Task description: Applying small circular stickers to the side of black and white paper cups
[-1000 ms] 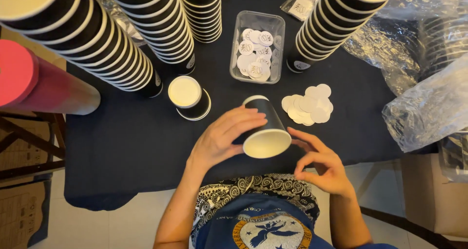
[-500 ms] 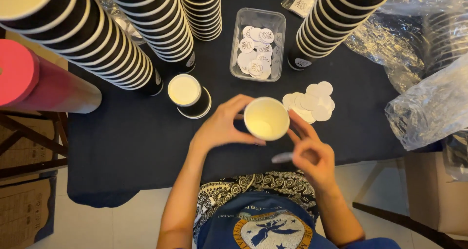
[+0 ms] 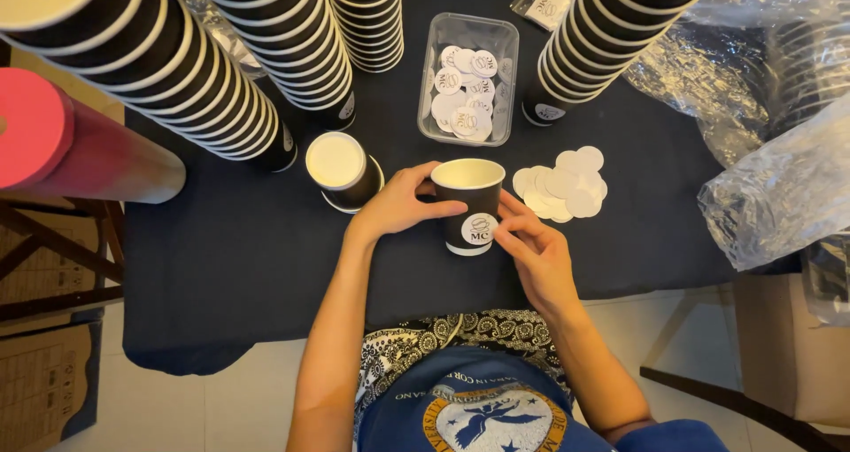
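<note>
Bare forearms, a blue top with a round printed emblem, black-and-white paisley cloth beneath it.

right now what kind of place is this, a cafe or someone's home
Probably a home or small makeshift workspace, not a cafe counter. A table under a dark cloth holds tall stacks of black paper cups, a clear tub of round stickers, and both hands press a sticker onto one cup.

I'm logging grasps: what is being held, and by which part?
The left hand grips the black paper cup by its upper side wall; the right hand presses its round white sticker.
</note>
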